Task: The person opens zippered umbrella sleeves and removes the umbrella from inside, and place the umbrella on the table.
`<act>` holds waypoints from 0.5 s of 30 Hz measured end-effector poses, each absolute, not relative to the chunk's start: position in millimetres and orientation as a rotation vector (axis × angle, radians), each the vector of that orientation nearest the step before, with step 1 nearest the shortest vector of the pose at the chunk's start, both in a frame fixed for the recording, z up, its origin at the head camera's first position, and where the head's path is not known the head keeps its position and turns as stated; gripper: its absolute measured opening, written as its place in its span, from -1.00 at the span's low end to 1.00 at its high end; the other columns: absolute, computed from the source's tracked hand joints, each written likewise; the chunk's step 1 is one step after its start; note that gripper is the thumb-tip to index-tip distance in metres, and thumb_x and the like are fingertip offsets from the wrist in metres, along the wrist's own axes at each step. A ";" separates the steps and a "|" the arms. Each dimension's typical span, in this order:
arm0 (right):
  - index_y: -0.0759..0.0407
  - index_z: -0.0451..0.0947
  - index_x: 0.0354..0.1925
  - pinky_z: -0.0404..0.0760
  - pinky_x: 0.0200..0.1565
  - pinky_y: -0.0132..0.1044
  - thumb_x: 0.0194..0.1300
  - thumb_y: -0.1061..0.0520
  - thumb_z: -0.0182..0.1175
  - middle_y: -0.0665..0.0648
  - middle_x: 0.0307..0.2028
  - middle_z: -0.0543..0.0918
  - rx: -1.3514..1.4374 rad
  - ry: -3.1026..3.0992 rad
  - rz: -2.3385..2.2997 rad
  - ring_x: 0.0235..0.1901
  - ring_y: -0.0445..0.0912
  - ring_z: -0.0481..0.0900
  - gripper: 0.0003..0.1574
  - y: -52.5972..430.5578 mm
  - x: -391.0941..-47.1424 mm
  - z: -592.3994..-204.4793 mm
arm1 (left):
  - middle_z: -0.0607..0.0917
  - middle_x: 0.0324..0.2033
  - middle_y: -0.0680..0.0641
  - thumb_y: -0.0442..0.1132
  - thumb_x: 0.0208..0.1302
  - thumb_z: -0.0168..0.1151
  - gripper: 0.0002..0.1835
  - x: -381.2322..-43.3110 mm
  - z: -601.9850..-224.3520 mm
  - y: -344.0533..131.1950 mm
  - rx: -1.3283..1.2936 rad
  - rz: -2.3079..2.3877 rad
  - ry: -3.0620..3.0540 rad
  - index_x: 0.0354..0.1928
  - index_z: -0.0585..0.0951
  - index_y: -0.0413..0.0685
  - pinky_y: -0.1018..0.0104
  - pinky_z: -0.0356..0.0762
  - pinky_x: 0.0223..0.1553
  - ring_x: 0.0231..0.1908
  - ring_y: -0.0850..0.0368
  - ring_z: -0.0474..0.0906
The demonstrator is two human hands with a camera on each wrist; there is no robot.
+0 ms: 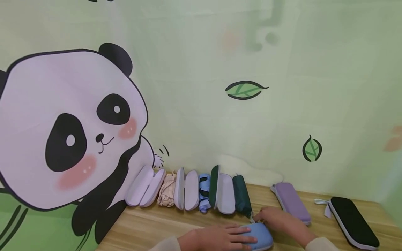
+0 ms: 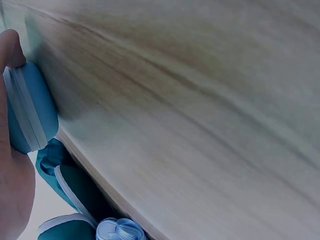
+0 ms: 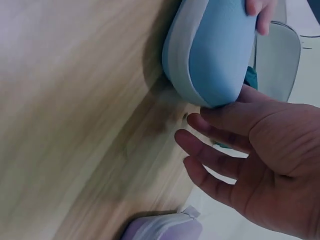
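A light blue zip case (image 1: 262, 235) lies at the front of the wooden table. My left hand (image 1: 213, 237) lies across it, its fingers over the top. In the left wrist view, a bent digit of my left hand (image 2: 12, 105) presses the case's side by the pale zip band (image 2: 27, 112). My right hand (image 1: 279, 221) is at the case's far end, where a small pale zip pull (image 1: 252, 218) shows by the fingertips. The right wrist view shows my right hand (image 3: 280, 150) with thumb and forefinger together at that end, other fingers loosely bent.
Behind stand open cases in lilac (image 1: 147, 190), grey-white (image 1: 191, 191) and green (image 1: 226, 195). Between them sit a crumpled beige bundle (image 1: 167, 191), a blue bundle (image 1: 205, 190) and a dark green bundle (image 1: 242, 195). Closed purple (image 1: 292, 202) and black (image 1: 355, 221) cases lie right.
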State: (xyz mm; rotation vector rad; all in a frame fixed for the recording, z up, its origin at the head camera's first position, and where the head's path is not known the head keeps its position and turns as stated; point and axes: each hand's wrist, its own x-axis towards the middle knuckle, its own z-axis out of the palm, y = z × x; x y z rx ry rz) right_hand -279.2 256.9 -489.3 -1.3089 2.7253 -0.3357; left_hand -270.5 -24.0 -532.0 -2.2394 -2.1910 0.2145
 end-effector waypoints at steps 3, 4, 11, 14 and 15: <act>-0.04 0.63 -0.40 0.43 -0.37 -0.40 0.21 0.41 0.29 -0.15 -0.45 0.54 -1.343 2.724 -0.276 -0.40 -0.32 0.43 -0.67 259.8 -284.8 -488.4 | -0.16 0.63 -0.02 0.13 0.57 -0.02 -0.21 -272.0 -532.9 -20.8 -2.207 0.274 -2.121 0.63 -0.01 -0.03 0.25 -0.38 0.52 0.59 0.04 -0.44; -0.05 0.63 -0.41 0.43 -0.37 -0.41 0.21 0.39 0.31 -0.15 -0.44 0.54 -1.351 2.719 -0.272 -0.40 -0.32 0.43 -0.69 260.9 -286.4 -488.6 | -0.14 0.63 -0.04 0.12 0.56 0.00 -0.21 -272.6 -532.9 -19.9 -2.212 0.271 -2.105 0.63 0.01 -0.04 0.25 -0.38 0.52 0.59 0.03 -0.43; -0.08 0.68 -0.35 0.50 -0.31 -0.44 0.22 0.29 0.36 -0.08 -0.34 0.62 -1.531 2.693 -0.179 -0.32 -0.30 0.52 -0.77 263.4 -293.8 -490.8 | -0.20 0.63 0.01 -0.03 0.53 0.09 -0.16 -276.6 -535.9 -22.1 -2.342 -0.064 -2.255 0.64 -0.10 -0.03 0.31 -0.30 0.51 0.59 0.10 -0.43; -0.15 0.67 -0.30 0.51 -0.32 -0.40 0.28 0.22 0.35 -0.04 -0.28 0.59 -1.524 2.742 -0.110 -0.34 -0.27 0.50 -0.79 263.7 -292.6 -492.3 | -0.26 0.62 0.07 -0.07 0.54 0.06 -0.14 -276.4 -535.8 -25.2 -2.345 -0.220 -2.368 0.65 -0.19 0.05 0.29 -0.23 0.51 0.58 0.17 -0.42; -0.18 0.68 -0.29 0.51 -0.35 -0.38 0.30 0.19 0.34 -0.04 -0.27 0.58 -1.501 2.770 -0.083 -0.35 -0.25 0.50 -0.80 263.8 -292.3 -492.8 | -0.28 0.62 0.09 -0.06 0.55 0.05 -0.14 -276.2 -535.3 -26.1 -2.333 -0.219 -2.389 0.65 -0.21 0.08 0.27 -0.21 0.51 0.58 0.18 -0.42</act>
